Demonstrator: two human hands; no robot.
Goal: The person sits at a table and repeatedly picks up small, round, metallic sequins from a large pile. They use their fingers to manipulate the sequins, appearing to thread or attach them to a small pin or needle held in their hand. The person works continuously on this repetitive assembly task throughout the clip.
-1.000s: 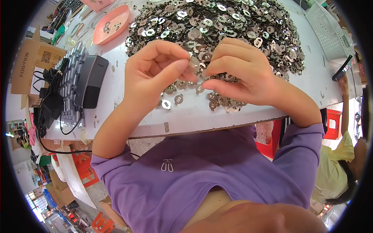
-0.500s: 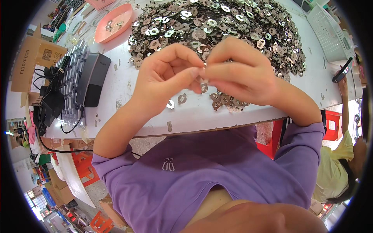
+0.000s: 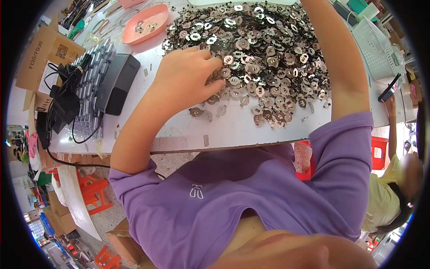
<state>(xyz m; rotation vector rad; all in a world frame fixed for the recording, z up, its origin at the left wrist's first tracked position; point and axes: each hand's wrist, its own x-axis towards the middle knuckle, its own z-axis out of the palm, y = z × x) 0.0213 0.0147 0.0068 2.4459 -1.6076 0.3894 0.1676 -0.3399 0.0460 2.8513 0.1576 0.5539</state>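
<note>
Brown cardboard box [image 3: 51,67] at far left, tangle of black cables [image 3: 70,80] beside it. Next, dark grey box-shaped device [image 3: 118,85] on your white desk [image 3: 174,141]. Pink tray [image 3: 156,15] beyond, small metal pieces [image 3: 139,26] inside. Your left hand [image 3: 188,71] at near left edge of flat metal discs [image 3: 268,54], grip loose, thumb and forefinger parted. Discs heaped mid-desk, some scattered nearer you. Your right forearm [image 3: 342,58] extends past heap's right side; right hand outside view, its grip impossible to tell. White perforated basket [image 3: 374,49] at right.
</note>
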